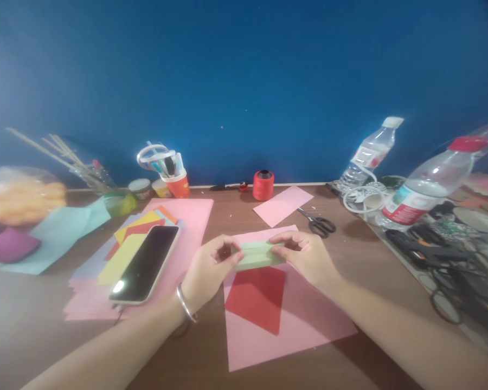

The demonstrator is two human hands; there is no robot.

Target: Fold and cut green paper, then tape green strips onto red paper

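A small folded strip of pale green paper (257, 255) is held between my two hands, raised over the desk. My left hand (211, 265) pinches its left end between thumb and fingers. At the other end, the thumb and fingers of my right hand (305, 257) close on it in the same way. Beneath them lies a red piece of paper (257, 300) on a larger pink sheet (301, 330). Just beyond my right hand rest black-handled scissors (320, 225), one blade touching a smaller pink paper (282, 206).
On the left, a phone (146, 264) lies on stacked coloured papers (195, 216). Behind stand an orange cup of pens (179, 184) and a red thread spool (263, 186). Plastic bottles (427, 187) and tangled black items (443, 260) crowd the right. A blue wall (244, 97) bounds the desk.
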